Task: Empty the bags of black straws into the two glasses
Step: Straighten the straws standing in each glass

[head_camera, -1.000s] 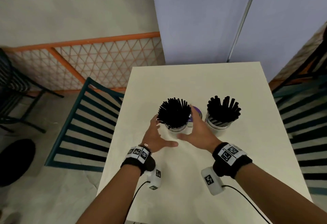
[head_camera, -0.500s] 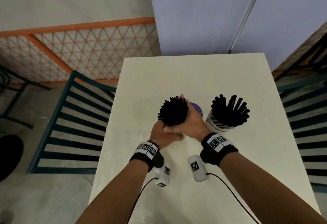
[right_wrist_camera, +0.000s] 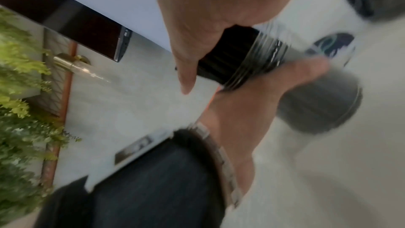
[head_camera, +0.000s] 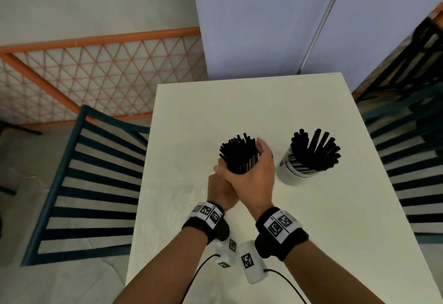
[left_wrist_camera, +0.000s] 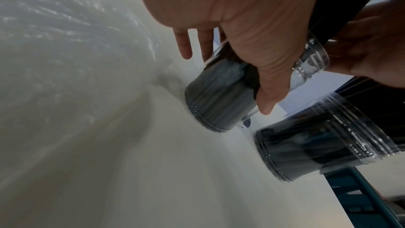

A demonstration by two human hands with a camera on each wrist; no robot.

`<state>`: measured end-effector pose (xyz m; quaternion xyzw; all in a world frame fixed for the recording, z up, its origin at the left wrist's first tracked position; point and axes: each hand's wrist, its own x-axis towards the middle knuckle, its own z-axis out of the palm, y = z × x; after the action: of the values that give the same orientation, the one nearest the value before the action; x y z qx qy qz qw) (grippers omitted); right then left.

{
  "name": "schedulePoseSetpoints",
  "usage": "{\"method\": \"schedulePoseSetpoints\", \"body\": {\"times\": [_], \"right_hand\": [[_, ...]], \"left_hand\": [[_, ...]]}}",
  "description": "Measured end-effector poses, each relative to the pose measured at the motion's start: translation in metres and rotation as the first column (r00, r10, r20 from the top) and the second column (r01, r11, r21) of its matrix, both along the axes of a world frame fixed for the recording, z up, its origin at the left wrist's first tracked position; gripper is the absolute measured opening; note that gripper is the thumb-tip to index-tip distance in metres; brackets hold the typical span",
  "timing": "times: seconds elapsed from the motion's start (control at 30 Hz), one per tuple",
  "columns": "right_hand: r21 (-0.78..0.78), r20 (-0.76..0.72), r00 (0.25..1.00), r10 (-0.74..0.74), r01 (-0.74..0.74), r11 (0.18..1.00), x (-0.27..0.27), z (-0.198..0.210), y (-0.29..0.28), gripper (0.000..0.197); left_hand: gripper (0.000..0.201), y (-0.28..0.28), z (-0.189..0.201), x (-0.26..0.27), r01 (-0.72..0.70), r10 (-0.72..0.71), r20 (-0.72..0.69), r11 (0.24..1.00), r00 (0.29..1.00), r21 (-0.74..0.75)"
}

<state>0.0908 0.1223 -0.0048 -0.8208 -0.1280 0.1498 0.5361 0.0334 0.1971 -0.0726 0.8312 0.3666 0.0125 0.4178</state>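
Two clear glasses stand on the white table (head_camera: 239, 102), each filled with black straws. My left hand (head_camera: 221, 188) grips the left glass (left_wrist_camera: 219, 96) around its lower wall, thumb and fingers curled round it. Just above, my right hand (head_camera: 239, 157) wraps round that glass's straw bundle (head_camera: 237, 152) near the rim. In the right wrist view the straws (right_wrist_camera: 230, 55) pass under my thumb. The right glass (head_camera: 294, 171) stands free beside my hands, its straws (head_camera: 316, 150) fanned out. No bag is in view. Whether the left glass is off the table is unclear.
A purple round disc (right_wrist_camera: 333, 44) lies on the table behind the left glass. A slatted teal chair (head_camera: 91, 183) stands left of the table and another (head_camera: 412, 159) on the right. An orange lattice fence (head_camera: 96, 75) runs at the back left.
One second ago both hands were open on either side of the left glass. They closed on it, and the right hand has since slid up round the straws, gathering the bundle tighter.
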Motion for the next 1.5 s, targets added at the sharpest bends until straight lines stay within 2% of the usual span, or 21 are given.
{"method": "schedulePoseSetpoints", "body": {"times": [0.07, 0.17, 0.27, 0.37, 0.43, 0.5, 0.63, 0.7, 0.8, 0.93, 1.07, 1.17, 1.27, 1.33, 1.43, 1.5], "right_hand": [[0.036, -0.060, 0.985, 0.165, -0.163, 0.986, 0.011, 0.000, -0.018, 0.139], [0.030, -0.059, 0.919, 0.390, -0.389, 0.921, 0.038, -0.004, -0.044, 0.149], [-0.001, -0.058, 0.894, 0.445, -0.445, 0.895, 0.058, -0.010, -0.050, 0.152], [0.016, -0.128, 0.872, 0.473, -0.475, 0.880, 0.063, -0.011, -0.034, 0.149], [0.025, -0.153, 0.876, 0.458, -0.460, 0.888, 0.060, -0.013, -0.021, 0.136], [0.023, -0.114, 0.911, 0.397, -0.397, 0.917, 0.052, -0.015, -0.010, 0.114], [0.050, -0.028, 0.989, 0.142, -0.141, 0.989, 0.032, -0.017, -0.002, 0.054], [0.101, -0.038, 0.999, 0.012, -0.008, 0.995, 0.026, -0.018, 0.000, 0.046], [0.132, -0.066, 0.988, -0.143, 0.150, 0.980, 0.018, -0.022, 0.002, 0.051], [0.057, -0.029, 0.983, -0.179, 0.181, 0.982, 0.008, -0.027, 0.003, 0.076], [0.031, 0.067, 0.993, -0.095, 0.093, 0.995, 0.010, -0.020, -0.003, 0.111], [-0.036, 0.261, 0.965, 0.031, -0.023, 0.999, 0.020, -0.009, -0.002, 0.114], [-0.133, 0.428, 0.882, 0.197, -0.154, 0.979, 0.033, -0.002, 0.007, 0.100], [-0.218, 0.497, 0.830, 0.252, -0.161, 0.962, 0.036, -0.001, 0.013, 0.080], [-0.222, 0.622, 0.764, 0.170, -0.036, 0.974, 0.031, -0.007, 0.024, 0.043], [-0.196, 0.653, 0.753, 0.078, 0.069, 0.978, 0.024, -0.011, 0.030, 0.027]], "left_hand": [[0.074, 0.004, 0.000, -0.003, -0.043, 0.048, 0.056, 0.994, 0.997, -0.096], [0.090, 0.012, -0.003, -0.006, 0.007, 0.002, 0.056, 0.986, 0.998, -0.169], [0.085, 0.018, -0.005, -0.004, 0.029, -0.027, 0.016, 0.980, 1.000, -0.199], [0.080, 0.018, -0.005, -0.004, 0.037, -0.034, 0.016, 0.973, 0.999, -0.229], [0.084, 0.018, -0.010, -0.004, 0.032, -0.020, 0.046, 0.965, 0.999, -0.260], [0.092, 0.018, -0.012, -0.004, 0.038, -0.019, 0.075, 0.966, 0.997, -0.255], [0.097, 0.016, -0.015, -0.004, 0.057, -0.036, 0.095, 0.973, 0.995, -0.225], [0.098, 0.013, -0.018, -0.005, 0.064, -0.038, 0.115, 0.972, 0.993, -0.226], [0.100, 0.011, -0.016, -0.007, 0.074, -0.039, 0.154, 0.971, 0.987, -0.226], [0.101, 0.010, -0.014, -0.006, 0.086, -0.043, 0.178, 0.966, 0.983, -0.242], [0.103, 0.011, -0.019, -0.007, 0.096, -0.053, 0.176, 0.963, 0.983, -0.251], [0.109, 0.009, -0.014, -0.008, 0.091, -0.045, 0.180, 0.962, 0.983, -0.256], [0.109, 0.010, -0.013, -0.008, 0.047, -0.004, 0.158, 0.962, 0.987, -0.269], [0.113, 0.010, -0.009, -0.005, 0.072, -0.029, 0.146, 0.952, 0.989, -0.297], [0.111, 0.009, -0.005, -0.002, 0.074, -0.045, 0.104, 0.954, 0.994, -0.292], [0.101, 0.008, 0.001, -0.001, 0.064, -0.045, 0.076, 0.963, 0.996, -0.263]]}}
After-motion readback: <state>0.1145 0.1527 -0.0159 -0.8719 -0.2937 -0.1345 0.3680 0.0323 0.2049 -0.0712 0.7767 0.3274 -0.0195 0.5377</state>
